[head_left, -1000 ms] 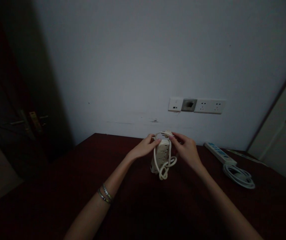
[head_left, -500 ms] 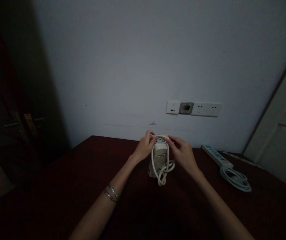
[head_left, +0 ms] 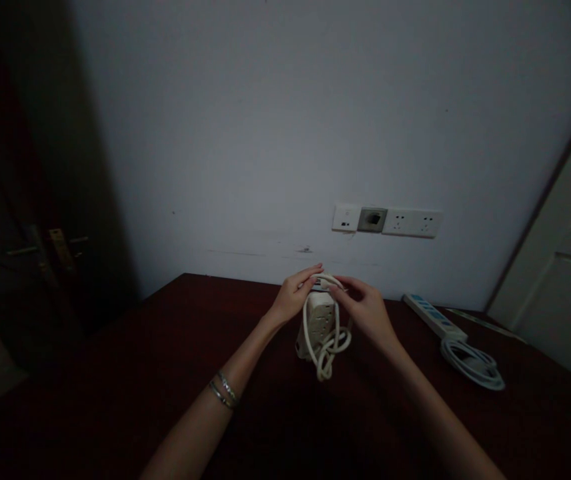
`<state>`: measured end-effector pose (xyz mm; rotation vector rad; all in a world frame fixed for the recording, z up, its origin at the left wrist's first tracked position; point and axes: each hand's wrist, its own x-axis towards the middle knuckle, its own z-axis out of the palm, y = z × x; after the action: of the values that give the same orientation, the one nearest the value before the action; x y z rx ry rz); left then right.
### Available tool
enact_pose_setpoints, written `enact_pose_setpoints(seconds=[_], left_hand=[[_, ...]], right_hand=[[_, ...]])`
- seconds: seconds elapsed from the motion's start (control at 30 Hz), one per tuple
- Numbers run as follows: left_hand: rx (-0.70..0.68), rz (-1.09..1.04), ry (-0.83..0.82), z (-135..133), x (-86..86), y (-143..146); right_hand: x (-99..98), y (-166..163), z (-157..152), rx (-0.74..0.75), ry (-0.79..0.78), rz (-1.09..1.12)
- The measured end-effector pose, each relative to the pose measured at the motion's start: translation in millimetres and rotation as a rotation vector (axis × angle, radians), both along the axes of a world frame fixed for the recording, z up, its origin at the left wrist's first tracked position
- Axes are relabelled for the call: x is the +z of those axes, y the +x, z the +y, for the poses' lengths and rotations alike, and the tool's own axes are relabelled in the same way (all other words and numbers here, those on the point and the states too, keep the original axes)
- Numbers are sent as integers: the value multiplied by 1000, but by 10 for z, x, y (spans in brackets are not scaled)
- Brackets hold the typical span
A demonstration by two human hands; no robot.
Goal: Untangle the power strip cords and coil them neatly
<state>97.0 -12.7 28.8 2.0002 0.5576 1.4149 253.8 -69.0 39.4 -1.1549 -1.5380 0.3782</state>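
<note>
A white power strip (head_left: pixel 321 317) stands tilted over the dark red table, its socket face turned toward me. Its white cord (head_left: pixel 326 367) hangs in loops in front of the strip, tangled near the bottom. My left hand (head_left: pixel 295 293) grips the strip's top end from the left, fingers reaching along its far side. From the right, my right hand (head_left: pixel 365 305) pinches the cord between thumb and fingers beside the top end. Some of its fingertips are hidden behind the cord and strip. I cannot tell whether the strip's lower end touches the table.
A second power strip (head_left: pixel 435 317) with blue sockets and a coiled grey-white cable (head_left: pixel 472 363) lies at the table's right. Wall sockets (head_left: pixel 410 223) sit above the table (head_left: pixel 225 320). A thin flat strip (head_left: pixel 485 324) lies near the white door (head_left: pixel 560 287).
My left fingers have gone from a pinch to reaching along the top of the strip. A cord loop now arches over the top end, and the tangle hangs slightly lower.
</note>
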Motion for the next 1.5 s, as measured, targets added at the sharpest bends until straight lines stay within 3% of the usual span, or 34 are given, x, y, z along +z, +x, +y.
enact_pose_setpoints(seconds=[0.13, 0.4, 0.57, 0.67, 0.93, 1.23, 1.37, 1.5], left_hand=[[-7, 12, -46, -17, 43, -29], [3, 154, 159, -94, 144, -59], [23, 169, 154, -91, 173, -98], [39, 136, 106, -104, 201, -119], [92, 97, -43, -50, 217, -145], [-15, -154, -321, 63, 169, -144], [-142, -335, -549, 62, 136, -141], [-262, -402, -651, 65, 137, -142]], right_hand=[[6, -34, -22, -41, 8, -71], [6, -60, -35, -45, 124, -135], [21, -61, -65, -103, 97, -125], [18, -63, -76, -172, 102, -138], [36, -56, -108, -149, 147, -285], [26, -117, -119, -116, 142, -260], [20, -140, -123, -120, 161, -260], [1, -126, -100, -128, 157, -249]])
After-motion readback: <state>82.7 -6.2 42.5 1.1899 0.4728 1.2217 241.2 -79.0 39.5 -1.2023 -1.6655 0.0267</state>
